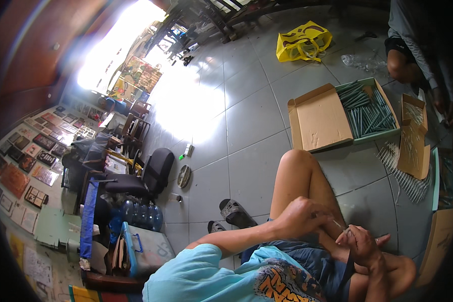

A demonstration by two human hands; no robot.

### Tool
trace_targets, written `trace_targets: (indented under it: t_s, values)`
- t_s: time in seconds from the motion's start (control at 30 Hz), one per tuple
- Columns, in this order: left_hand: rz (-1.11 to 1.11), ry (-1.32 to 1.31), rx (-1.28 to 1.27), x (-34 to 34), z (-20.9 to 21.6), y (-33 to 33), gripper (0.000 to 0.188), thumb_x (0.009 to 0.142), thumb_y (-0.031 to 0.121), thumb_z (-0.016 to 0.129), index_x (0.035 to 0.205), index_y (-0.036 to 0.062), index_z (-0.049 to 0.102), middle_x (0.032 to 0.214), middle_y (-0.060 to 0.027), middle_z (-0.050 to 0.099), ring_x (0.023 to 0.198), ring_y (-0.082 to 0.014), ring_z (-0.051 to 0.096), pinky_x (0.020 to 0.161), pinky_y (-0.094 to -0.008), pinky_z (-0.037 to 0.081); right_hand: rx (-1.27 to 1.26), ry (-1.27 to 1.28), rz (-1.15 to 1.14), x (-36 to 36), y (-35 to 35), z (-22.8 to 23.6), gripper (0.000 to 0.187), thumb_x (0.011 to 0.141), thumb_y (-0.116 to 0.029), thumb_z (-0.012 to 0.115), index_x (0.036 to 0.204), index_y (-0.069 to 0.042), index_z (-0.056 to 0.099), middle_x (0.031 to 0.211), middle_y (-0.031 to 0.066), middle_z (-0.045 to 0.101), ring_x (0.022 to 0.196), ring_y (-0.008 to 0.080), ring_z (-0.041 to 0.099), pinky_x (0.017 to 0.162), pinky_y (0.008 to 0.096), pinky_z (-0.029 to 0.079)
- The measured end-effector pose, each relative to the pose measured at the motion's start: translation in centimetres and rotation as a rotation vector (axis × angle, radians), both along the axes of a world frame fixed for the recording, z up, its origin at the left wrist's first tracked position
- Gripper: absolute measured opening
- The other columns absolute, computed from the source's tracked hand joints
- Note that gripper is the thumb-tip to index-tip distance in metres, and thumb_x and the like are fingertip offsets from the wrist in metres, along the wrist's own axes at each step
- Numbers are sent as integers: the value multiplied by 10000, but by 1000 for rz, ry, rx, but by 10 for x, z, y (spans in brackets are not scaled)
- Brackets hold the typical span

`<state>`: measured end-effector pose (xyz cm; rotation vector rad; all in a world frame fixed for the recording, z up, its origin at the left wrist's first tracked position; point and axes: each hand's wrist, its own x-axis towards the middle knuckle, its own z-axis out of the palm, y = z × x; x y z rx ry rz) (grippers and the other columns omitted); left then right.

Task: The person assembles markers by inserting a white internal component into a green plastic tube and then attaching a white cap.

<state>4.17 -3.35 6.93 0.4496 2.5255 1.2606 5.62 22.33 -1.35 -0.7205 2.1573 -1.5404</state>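
Observation:
My left hand (304, 216) is closed in a pinch above my bent knee. Between it and my right hand (361, 245) runs a thin pale stick (337, 223), like a pen refill. The right hand's fingers wrap round its other end, and what else they may hold is hidden. Beyond my knee an open cardboard box (321, 121) has many dark green pen-like tubes (365, 110) in its right part. To the right, a smaller cardboard box (408, 155) holds thin pale sticks. A row of similar slim pale pieces (400, 168) lies on the floor beside it.
Another person (412, 50) sits at the far right, a hand near the small box. A yellow bag (304, 41) and a clear plastic bottle (360, 61) lie on the tiles. Sandals (236, 212), an office chair (153, 176) and a blue-edged bin (143, 246) are to the left.

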Motion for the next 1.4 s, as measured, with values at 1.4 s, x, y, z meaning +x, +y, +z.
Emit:
trace_targets:
  t_s: [1.4]
  values:
    - [-240,-73,127,-20,73,11,105,800,19,762,904,9,770,833,-91,747,724,-165,714,709,-283,564,-47,156,-135,10,17,127,126,883,-113,581,817,-9,609,727,79,640,689,271,663,1033,523,455]
